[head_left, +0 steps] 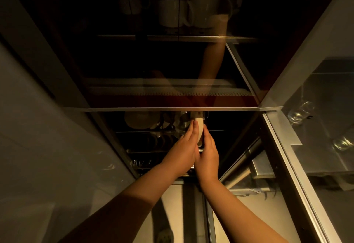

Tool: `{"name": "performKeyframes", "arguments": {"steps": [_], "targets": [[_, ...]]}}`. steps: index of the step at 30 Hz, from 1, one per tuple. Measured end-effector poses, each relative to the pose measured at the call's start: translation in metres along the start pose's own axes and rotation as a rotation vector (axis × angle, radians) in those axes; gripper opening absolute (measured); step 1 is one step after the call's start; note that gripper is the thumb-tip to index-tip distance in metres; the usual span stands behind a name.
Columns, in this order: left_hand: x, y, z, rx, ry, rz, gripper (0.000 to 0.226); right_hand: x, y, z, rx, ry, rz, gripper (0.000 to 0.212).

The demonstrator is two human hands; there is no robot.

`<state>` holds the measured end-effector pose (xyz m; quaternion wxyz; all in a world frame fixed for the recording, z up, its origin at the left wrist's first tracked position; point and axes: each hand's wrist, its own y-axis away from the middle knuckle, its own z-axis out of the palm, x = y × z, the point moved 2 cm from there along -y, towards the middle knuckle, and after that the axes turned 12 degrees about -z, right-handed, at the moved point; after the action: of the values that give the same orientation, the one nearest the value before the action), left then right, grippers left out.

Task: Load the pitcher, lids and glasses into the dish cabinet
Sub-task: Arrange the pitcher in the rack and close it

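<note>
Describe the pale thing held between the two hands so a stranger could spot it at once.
Look into the open dish cabinet, below its bright horizontal edge, to the dark wire rack. There the left hand and right hand press a pale, rounded lid edge-on between them. It is lighter than the dark dishes to its left.

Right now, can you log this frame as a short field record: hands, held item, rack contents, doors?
left hand: against the left side of the pale lid, fingers extended
right hand: against the lid's right side
held item: pale lid, on edge between both hands, over the lower rack
lower rack: plates standing on edge, left of the lid
upper shelf: white mugs
cabinet door: open, at right
</note>
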<state>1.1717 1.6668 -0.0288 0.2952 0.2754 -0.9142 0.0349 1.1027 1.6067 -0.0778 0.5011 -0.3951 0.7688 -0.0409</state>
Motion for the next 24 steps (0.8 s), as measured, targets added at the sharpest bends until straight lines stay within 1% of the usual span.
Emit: {"name": "performKeyframes", "arguments": {"steps": [3, 7, 10, 13, 15, 19, 22, 24], "targets": [[0.001, -0.005, -0.001, 0.016, 0.052, -0.030, 0.074, 0.001, -0.005, 0.001, -0.038, 0.008, -0.018, 0.065], [0.002, -0.011, -0.002, -0.008, 0.037, -0.035, 0.068, 0.003, -0.010, 0.000, -0.033, 0.015, -0.005, 0.064], [0.001, -0.016, -0.003, -0.013, -0.054, -0.028, 0.069, 0.004, -0.014, 0.002, -0.016, 0.018, 0.009, 0.060], [-0.005, -0.018, 0.000, -0.024, -0.214, 0.009, 0.079, 0.007, -0.015, 0.006, 0.013, 0.037, 0.026, 0.057], [-0.011, -0.019, 0.002, -0.010, -0.305, 0.036, 0.084, 0.010, -0.011, 0.007, -0.003, 0.042, 0.011, 0.062], [-0.022, -0.023, 0.004, 0.017, -0.430, 0.079, 0.085, 0.018, 0.002, 0.008, -0.133, 0.091, -0.055, 0.084], [-0.026, -0.022, 0.009, -0.037, -0.365, 0.061, 0.088, 0.024, 0.006, 0.006, -0.215, 0.123, -0.112, 0.090], [-0.025, -0.021, 0.013, -0.111, -0.242, 0.031, 0.087, 0.026, 0.004, 0.006, -0.223, 0.110, -0.073, 0.084]]}}
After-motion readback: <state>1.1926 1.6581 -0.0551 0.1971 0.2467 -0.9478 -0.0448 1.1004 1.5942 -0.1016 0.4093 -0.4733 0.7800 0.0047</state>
